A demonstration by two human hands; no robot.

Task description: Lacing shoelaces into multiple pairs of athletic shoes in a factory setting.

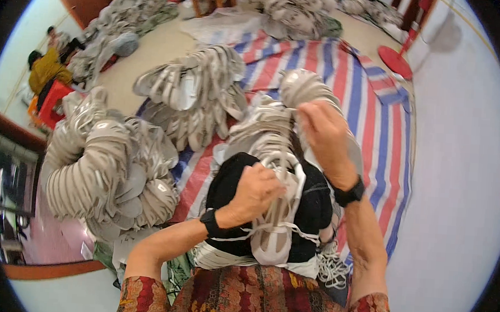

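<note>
A pale grey-and-white shoe upper (271,244) lies across my lap on black cloth, its toe toward me. My left hand (254,192) is closed at the upper's left edge, with its fingertips gripping near the opening. Higher up and to the right, my right hand (325,135) is raised with fingers pinched together on a pale shoelace (284,152). The lace stretches down from those fingers to the upper. White loose lace ends (307,235) trail out on both sides of the toe. My fingers partly hide the eyelets.
Stacks of nested shoe uppers lie ahead (258,122) and at the left (89,169), with another pile (194,89) beyond. A striped tarp (378,158) covers the floor. A bundle of white laces (333,268) hangs by my right side. A red stand base (394,62) is by the wall. Two people sit far left.
</note>
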